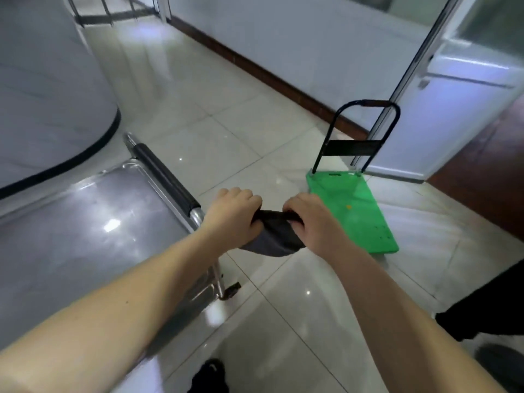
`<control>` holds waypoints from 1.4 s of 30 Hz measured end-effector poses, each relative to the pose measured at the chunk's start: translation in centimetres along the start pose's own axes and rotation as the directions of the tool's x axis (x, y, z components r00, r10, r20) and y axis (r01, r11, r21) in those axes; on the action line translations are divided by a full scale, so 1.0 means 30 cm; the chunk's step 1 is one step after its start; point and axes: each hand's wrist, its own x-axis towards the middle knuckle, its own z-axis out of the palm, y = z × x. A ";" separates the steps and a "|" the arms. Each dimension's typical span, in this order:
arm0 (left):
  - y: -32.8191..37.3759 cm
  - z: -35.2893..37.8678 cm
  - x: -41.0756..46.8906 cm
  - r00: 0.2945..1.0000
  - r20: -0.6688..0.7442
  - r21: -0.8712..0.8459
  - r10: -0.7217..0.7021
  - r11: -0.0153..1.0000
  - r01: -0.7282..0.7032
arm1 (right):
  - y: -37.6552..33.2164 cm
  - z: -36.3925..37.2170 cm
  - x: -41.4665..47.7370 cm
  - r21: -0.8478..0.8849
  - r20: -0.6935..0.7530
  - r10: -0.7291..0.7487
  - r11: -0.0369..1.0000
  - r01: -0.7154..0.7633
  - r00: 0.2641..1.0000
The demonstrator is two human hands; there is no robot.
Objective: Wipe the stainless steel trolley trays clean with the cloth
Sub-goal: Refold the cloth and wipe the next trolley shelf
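pinching a dark grey soft cloth (273,236) between both hands, left hand (234,215) and right hand (307,219) each curling fingers round an upper edge, with the middle sagging below. seemingly gathering or folding for the wipe: better bunching into a flat, firm pad, tucking loose corners in, before pressing onto metal. hanging in the air over the pale glossy tiled floor (283,321), just right of the black-padded trolley handle (167,180); not yet touching the shiny flat stainless steel trolley tray (85,236), lying left of and below the grip.
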 end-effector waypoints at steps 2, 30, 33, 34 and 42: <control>-0.055 -0.021 0.050 0.999 -0.008 0.019 0.037 0.999 -0.036 | -0.011 -0.025 0.066 -0.002 0.015 -0.002 1.000 0.002 1.000; -0.525 0.101 1.200 0.902 -0.120 0.025 -0.415 0.907 0.421 | 0.592 -0.040 1.434 -0.454 -0.101 -0.435 0.820 0.348 0.895; -0.645 0.123 1.275 0.883 -0.129 0.063 -0.451 0.885 0.461 | 0.589 0.007 1.632 -0.447 -0.036 -0.523 0.771 0.454 0.852; -0.697 0.134 1.294 0.876 -0.125 0.079 -0.466 0.875 0.477 | 0.583 0.030 1.698 -0.440 -0.015 -0.548 0.755 0.487 0.836; -1.239 0.149 1.416 0.764 -0.217 -0.007 -0.607 0.784 0.621 | 0.411 0.215 2.298 -0.337 0.025 -0.701 0.665 0.666 0.713</control>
